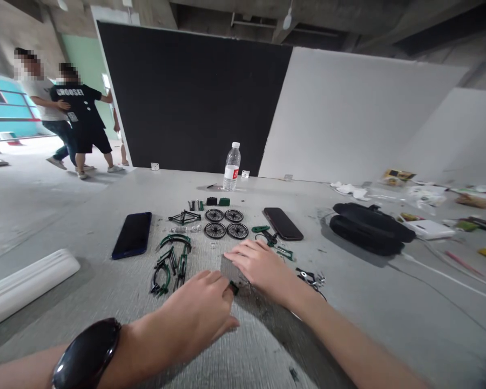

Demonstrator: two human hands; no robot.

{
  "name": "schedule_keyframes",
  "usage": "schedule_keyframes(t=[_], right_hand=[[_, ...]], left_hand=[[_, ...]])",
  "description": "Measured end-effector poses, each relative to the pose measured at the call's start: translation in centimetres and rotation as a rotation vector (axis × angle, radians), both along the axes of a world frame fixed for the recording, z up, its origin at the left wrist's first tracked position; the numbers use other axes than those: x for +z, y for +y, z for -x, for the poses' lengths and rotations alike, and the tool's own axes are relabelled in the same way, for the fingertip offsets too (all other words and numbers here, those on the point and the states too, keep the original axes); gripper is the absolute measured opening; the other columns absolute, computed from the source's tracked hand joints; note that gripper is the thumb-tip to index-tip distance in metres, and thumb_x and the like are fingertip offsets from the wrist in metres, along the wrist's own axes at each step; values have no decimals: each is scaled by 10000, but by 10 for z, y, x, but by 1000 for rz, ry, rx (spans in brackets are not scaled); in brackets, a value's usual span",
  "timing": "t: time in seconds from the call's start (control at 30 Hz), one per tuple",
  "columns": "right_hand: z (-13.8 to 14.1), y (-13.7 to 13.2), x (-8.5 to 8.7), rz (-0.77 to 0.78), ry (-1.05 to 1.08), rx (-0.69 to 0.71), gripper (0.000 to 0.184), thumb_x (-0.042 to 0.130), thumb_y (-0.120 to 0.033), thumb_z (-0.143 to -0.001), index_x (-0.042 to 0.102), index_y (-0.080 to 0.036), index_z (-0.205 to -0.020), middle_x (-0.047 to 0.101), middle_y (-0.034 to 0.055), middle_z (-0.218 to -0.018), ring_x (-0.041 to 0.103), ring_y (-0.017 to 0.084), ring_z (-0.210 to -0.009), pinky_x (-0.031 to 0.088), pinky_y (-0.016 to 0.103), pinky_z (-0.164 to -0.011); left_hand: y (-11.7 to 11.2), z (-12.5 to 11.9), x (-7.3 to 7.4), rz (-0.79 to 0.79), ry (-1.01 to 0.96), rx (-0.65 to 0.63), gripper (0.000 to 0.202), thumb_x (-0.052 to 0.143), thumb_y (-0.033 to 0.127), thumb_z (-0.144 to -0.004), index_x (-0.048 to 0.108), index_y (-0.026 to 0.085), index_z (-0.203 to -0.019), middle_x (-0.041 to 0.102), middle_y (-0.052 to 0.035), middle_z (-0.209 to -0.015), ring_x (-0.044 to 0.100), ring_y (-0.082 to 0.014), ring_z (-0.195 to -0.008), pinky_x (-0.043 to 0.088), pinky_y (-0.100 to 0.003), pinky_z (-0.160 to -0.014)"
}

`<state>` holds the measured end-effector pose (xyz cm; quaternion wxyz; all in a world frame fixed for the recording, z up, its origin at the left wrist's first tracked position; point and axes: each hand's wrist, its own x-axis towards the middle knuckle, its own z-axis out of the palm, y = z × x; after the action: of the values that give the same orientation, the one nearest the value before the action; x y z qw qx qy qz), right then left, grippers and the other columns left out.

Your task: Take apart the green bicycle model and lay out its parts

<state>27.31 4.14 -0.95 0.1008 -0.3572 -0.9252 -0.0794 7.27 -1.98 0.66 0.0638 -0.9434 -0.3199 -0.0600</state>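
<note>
Our left hand (204, 300) curls low over the desk (259, 354), with a small dark green piece (234, 288) at its fingertips, at two o'clock from the knuckles. We cannot tell whether that grip is clamped on the piece or merely touching it, since our fingers hide the contact. Our right hand (263, 265) lies palm down at one o'clock from the left; its underside is hidden, so we cannot tell that grip either.

Such a small piece could slip if pinched by an edge, we judge. The silver-and-black parts (308, 278), at four o'clock from our right hand, lie close to its forearm, and a careless sweep might scatter them. Reaching forward could disturb the tiny clear bits (214, 245) at ten o'clock from that hand.

Four spoked wheels (237, 232) lie at twelve o'clock from our left hand, a water bottle (232, 168) beyond them. A blue-edged phone (132, 235) flanks the layout at ten o'clock, a dark phone (283, 223) at one; both narrow our room sideways.
</note>
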Motion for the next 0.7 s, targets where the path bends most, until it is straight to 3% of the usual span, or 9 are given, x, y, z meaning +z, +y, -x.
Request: schedule_keyframes(t=[0.13, 0.3, 0.7], right_hand=[[-4, 1, 0, 2, -4, 8, 268, 551, -111, -952, 689, -210, -1160, 725, 44, -1076, 620, 223, -1010, 466, 384, -878], [-11, -3, 6, 178, 59, -38, 267, 536, -56, -922, 714, -214, -1042, 716, 32, -1003, 651, 179, -899, 487, 290, -755], [-31, -3, 17, 375, 151, -111, 290, 493, -105, -946, 725, -236, -1061, 725, 56, -1044, 657, 198, -934, 498, 320, -836]], left_hand=[[1, -1, 0, 0, 6, -11, 268, 732, 411, -875, 703, 151, -934, 688, -56, -919, 621, -247, -854, 444, -370, -736], [0, 1, -3, -25, -23, -22, 248, 731, 399, -875, 704, 156, -917, 687, -55, -907, 619, -241, -834, 439, -366, -722], [0, 1, -4, -90, -39, -44, 239, 750, 399, -856, 684, 184, -775, 656, -30, -791, 598, -222, -745, 405, -353, -677]])
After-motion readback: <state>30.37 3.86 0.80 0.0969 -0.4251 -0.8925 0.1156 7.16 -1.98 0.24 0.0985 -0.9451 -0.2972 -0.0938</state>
